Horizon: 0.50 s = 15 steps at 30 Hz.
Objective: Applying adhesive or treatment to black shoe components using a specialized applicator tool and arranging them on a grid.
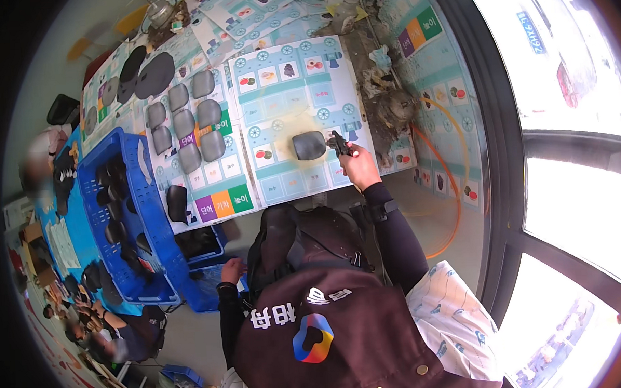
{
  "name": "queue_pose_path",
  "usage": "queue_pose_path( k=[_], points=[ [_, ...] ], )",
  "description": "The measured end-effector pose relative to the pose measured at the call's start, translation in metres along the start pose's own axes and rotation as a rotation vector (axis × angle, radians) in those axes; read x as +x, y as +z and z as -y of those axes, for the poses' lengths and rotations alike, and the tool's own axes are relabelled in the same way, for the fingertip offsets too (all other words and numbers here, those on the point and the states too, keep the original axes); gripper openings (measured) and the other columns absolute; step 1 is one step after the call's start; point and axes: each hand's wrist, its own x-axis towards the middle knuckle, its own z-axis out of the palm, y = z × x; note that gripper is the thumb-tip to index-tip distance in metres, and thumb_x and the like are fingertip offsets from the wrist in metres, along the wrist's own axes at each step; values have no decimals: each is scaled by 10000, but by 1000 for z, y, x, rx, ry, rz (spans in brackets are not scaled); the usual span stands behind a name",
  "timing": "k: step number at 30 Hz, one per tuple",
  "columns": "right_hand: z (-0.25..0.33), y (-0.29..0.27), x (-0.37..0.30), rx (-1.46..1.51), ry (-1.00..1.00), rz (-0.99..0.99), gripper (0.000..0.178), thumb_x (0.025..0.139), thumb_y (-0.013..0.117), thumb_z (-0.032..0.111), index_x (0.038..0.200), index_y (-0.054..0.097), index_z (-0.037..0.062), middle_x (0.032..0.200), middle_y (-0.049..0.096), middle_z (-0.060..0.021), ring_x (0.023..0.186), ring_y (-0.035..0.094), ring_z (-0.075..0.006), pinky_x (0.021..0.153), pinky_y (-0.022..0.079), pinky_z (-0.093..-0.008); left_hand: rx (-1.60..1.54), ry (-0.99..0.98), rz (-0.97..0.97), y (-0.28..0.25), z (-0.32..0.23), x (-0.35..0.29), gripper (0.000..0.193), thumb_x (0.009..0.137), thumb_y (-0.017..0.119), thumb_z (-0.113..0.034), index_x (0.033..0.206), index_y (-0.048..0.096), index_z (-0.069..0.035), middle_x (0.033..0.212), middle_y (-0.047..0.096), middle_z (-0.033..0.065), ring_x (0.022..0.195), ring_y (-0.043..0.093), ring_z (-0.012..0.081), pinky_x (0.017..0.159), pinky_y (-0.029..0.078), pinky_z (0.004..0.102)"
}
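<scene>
My right hand point(361, 169) grips a small black spray gun point(337, 144) at the right part of the table. Just left of its nozzle lies a dark grey rounded pad point(309, 146), apart from my fingers, on a yellow-stained patch of the printed cover. Low beside my lap, away from the table, my left hand point(232, 270) is curled closed; whatever it may hold is hidden. Farther left on the table several similar grey pads point(183, 122) lie in rows. A darker curved piece point(177, 203) rests near the front edge.
Blue crates point(123, 221) with dark pieces stand left of the table. Larger black pieces point(154, 75) lie at its far left. An orange hose point(455, 216) loops down on the right, near a dirty round object point(398, 107). Other people point(117, 331) sit at the far left.
</scene>
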Motion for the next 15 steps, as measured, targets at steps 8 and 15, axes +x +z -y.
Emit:
queue_pose_path(
  k=[8, 15],
  points=[
    [-12, 10, 0, 164, -91, -39, 246, 806, 589, 149, 952, 631, -44, 670, 622, -127, 615, 628, -217, 631, 497, -359, 359, 482, 69, -6, 35, 2, 328, 977, 563, -320, 1097, 667, -33, 915, 728, 103, 745, 705, 192, 617, 534, 305],
    [-43, 15, -21, 90, -145, 0, 164, 799, 605, 96, 904, 605, -30, 670, 603, -104, 604, 556, -193, 624, 466, -340, -73, -85, -16, 6, -3, -25, 312, 987, 534, -297, 1121, 662, -47, 922, 729, 108, 771, 713, 201, 645, 544, 309]
  ],
)
